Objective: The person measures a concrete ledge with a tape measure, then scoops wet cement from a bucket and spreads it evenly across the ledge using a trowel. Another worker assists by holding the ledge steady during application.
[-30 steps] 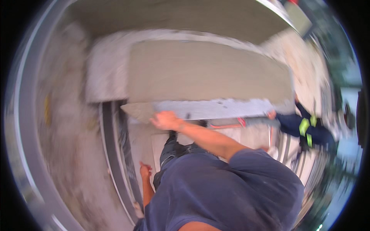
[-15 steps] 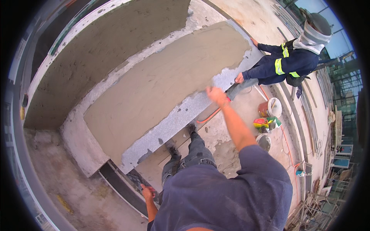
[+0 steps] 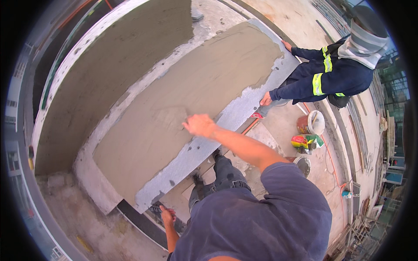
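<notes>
A long grey stone slab (image 3: 204, 143) carries a broad coat of wet mortar (image 3: 174, 95), its near and right margins left bare. My right hand (image 3: 201, 125) is closed in a fist over the near part of the mortar. Beside its fingers lies a smeared flat patch, so what it grips cannot be made out. My left hand (image 3: 167, 214) is low at the slab's near left corner, fingers curled round a dark flat tool (image 3: 155, 209), mostly hidden. A co-worker (image 3: 324, 74) in a navy jacket with reflective bands rests both hands on the slab's right end.
Behind the slab rises a mortar-coated upright panel (image 3: 109, 82). To the right stand a bucket (image 3: 311, 123), a red, yellow and green bag (image 3: 306, 142) and another bucket (image 3: 302, 165). An orange hose (image 3: 331, 161) crosses the floor. Metal scaffold pieces (image 3: 361, 239) lie at lower right.
My right hand has swept left from the slab's bare near margin to over the mortar. My left hand stays low by the corner. The whole view has shifted slightly.
</notes>
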The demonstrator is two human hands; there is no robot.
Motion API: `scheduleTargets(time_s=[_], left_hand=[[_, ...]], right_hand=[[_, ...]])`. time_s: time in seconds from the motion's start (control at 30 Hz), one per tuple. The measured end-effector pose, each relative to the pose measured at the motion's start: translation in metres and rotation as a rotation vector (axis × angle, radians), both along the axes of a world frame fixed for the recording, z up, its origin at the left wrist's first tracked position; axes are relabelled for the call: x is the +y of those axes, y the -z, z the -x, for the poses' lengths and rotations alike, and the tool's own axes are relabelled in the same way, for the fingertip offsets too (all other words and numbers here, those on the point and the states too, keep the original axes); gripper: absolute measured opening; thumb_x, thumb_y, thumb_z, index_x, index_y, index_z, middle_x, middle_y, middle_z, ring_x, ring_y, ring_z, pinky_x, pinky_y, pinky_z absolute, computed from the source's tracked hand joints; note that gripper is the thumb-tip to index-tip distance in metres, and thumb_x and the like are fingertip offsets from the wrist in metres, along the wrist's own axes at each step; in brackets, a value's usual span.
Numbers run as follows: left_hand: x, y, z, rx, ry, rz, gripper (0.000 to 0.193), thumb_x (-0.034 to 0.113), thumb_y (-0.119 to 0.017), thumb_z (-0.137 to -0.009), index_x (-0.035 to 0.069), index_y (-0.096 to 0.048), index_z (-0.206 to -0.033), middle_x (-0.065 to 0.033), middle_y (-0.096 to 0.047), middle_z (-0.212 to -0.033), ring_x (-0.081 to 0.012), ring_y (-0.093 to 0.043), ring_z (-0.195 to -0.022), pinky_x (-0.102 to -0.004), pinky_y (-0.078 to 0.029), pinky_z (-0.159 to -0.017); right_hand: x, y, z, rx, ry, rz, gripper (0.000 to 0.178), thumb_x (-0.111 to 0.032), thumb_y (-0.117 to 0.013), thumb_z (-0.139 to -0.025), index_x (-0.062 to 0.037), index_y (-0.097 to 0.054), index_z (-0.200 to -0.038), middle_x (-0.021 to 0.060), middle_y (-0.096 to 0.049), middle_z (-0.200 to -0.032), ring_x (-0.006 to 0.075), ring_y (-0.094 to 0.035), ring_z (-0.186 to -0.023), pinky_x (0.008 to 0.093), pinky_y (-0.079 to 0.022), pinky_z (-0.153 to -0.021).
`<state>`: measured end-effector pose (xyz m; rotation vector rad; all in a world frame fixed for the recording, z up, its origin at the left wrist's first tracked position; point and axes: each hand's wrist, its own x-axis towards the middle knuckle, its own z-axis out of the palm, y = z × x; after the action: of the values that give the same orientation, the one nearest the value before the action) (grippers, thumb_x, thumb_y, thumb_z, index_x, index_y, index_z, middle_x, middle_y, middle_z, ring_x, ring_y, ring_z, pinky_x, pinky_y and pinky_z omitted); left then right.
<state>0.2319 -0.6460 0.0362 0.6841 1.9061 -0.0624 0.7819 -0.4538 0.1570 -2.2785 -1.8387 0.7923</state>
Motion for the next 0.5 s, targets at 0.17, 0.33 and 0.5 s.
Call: scheduleTargets(time_s=[0.17,0.33,0.5], left_hand=[[-0.003,0.002,-0.051,0.078,0.075,0.15,0.099,0.081,-0.016,-0.103,0.0,-0.072,-0.093,-0.0116,-0.07,-0.072,-0.0239,-0.059,-0.049,-0.0398,-0.049,-0.045],[0.018,-0.009,-0.094,0.124,0.115,0.194,0.103,0.082,-0.014,-0.102,-0.001,-0.074,-0.094,-0.0128,-0.072,-0.074,-0.0252,-0.06,-0.049,-0.041,-0.051,-0.046],[0.015,-0.011,-0.091,0.158,0.079,0.259,0.105,0.083,-0.014,-0.102,-0.003,-0.073,-0.09,-0.0144,-0.071,-0.074,-0.0272,-0.058,-0.047,-0.0421,-0.051,-0.046]], right_hand=[[0.017,-0.006,-0.204,-0.137,0.179,0.059,0.058,-0.051,-0.042,-0.108,-0.0054,-0.077,-0.109,0.021,-0.078,-0.108,0.0426,-0.075,-0.103,0.0553,-0.06,-0.09],[-0.002,-0.008,-0.417,-0.29,0.478,0.224,0.067,-0.059,-0.037,-0.107,-0.0068,-0.074,-0.128,0.0227,-0.072,-0.131,0.0415,-0.068,-0.125,0.0557,-0.052,-0.106],[-0.029,0.002,-0.579,-0.444,0.784,0.151,0.064,-0.056,-0.046,-0.108,0.0014,-0.074,-0.113,0.0232,-0.078,-0.107,0.035,-0.079,-0.086,0.0512,-0.06,-0.082]])
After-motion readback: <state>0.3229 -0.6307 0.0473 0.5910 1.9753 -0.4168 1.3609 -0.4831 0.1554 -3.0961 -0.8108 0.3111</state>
